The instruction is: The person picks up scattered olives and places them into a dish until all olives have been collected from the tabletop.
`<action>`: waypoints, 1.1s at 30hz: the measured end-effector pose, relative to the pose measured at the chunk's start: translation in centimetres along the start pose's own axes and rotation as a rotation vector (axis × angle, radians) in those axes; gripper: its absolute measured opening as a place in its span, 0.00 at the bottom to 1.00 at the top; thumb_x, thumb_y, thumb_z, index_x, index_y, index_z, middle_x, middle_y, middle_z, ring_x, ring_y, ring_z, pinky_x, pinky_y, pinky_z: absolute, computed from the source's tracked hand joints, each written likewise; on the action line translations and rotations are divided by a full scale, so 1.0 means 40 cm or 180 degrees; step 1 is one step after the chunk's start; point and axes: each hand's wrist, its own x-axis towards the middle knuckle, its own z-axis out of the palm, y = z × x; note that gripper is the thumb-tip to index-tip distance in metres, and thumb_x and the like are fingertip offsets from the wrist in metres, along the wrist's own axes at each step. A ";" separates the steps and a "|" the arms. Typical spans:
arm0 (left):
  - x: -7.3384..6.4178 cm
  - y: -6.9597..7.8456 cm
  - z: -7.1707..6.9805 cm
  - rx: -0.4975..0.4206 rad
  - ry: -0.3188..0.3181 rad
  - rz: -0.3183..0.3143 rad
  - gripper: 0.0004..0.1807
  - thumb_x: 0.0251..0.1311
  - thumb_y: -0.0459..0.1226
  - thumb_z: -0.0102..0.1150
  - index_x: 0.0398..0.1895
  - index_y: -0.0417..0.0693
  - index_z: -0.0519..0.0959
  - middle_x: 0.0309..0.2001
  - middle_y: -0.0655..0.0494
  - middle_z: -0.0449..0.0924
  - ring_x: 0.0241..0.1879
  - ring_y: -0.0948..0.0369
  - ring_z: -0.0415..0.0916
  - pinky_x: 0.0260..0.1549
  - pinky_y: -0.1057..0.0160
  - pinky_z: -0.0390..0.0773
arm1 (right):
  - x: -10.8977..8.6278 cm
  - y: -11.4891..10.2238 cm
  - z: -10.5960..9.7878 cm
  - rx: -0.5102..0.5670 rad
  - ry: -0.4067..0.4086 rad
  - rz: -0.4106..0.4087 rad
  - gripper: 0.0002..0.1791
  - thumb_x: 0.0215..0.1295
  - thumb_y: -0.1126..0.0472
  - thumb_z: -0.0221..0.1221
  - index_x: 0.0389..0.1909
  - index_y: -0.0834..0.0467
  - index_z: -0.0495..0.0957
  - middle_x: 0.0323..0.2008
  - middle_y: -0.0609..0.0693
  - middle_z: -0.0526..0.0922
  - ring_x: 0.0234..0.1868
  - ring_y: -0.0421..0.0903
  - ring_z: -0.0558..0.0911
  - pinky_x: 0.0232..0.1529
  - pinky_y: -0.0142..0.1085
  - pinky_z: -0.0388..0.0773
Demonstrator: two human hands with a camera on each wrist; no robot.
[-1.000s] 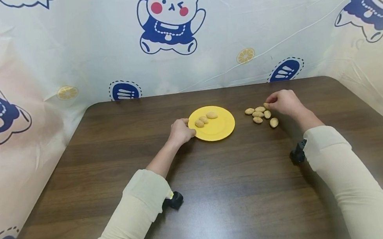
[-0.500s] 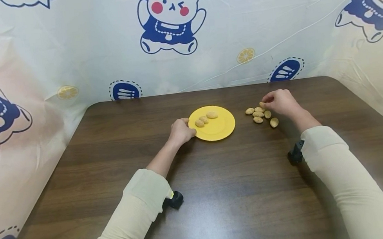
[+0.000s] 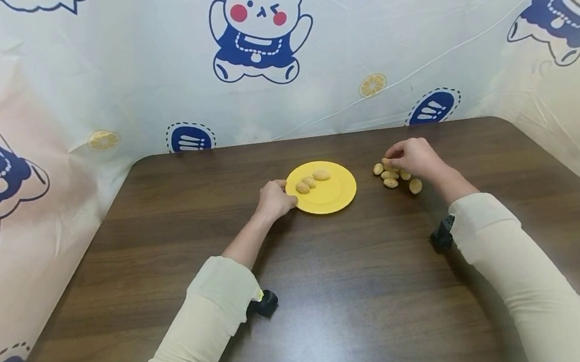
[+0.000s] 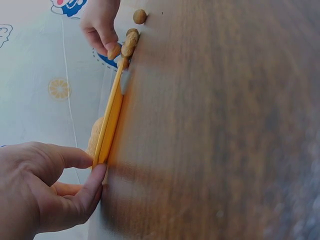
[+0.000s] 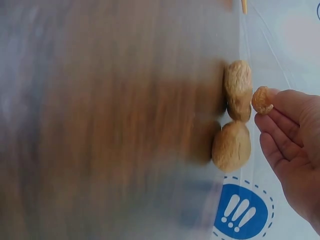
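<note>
A yellow plate lies on the table with 3 tan almonds in their shells on it. My left hand pinches the plate's left rim between thumb and fingers; the left wrist view shows this grip on the yellow edge. To the right of the plate my right hand holds one almond by its fingertips, just over a loose group of several almonds. In the head view, fingers partly cover that group. The held almond is apart from those below it in the right wrist view.
Dark brown wooden table, with its far edge just behind the plate and the almonds. A pale printed curtain hangs along the back and both sides. Black wrist cameras sit at both sleeves.
My right hand has moved left with the almond, across the back of the loose group toward the plate. The left hand and plate stay where they were.
</note>
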 end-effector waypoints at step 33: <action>0.000 -0.001 -0.001 -0.0052 -0.0017 0.0018 0.33 0.52 0.30 0.56 0.65 0.35 0.62 0.51 0.45 0.74 0.34 0.58 0.71 0.26 0.69 0.69 | 0.051 -0.123 0.063 0.0250 -0.0255 0.0088 0.14 0.60 0.52 0.61 0.42 0.57 0.82 0.40 0.53 0.81 0.39 0.49 0.75 0.40 0.42 0.74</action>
